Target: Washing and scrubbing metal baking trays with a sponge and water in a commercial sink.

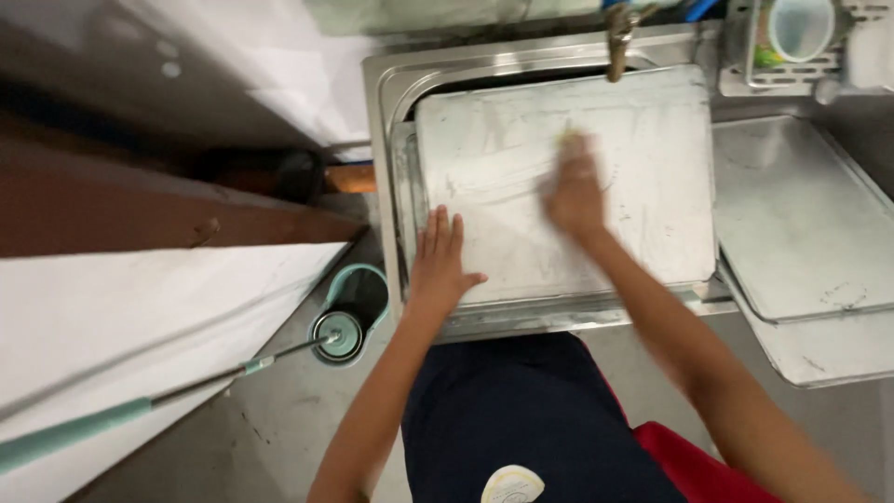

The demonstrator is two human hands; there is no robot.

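A large metal baking tray (652, 168) lies upside down over a steel sink (386, 84), smeared with soapy streaks. My left hand (440, 256) lies flat with fingers spread on the tray's near left corner. My right hand (575, 191) is blurred on the middle of the tray, closed over a yellowish scrubbing sponge (568, 140) that peeks out past my fingertips.
Two more metal trays (801, 233) are stacked on the counter to the right. A brass tap (617, 37) hangs over the sink's far edge, with a drying rack holding a cup (799, 28) at the back right. On the floor to the left stand a teal mop bucket (354, 312) and a mop handle (140, 410).
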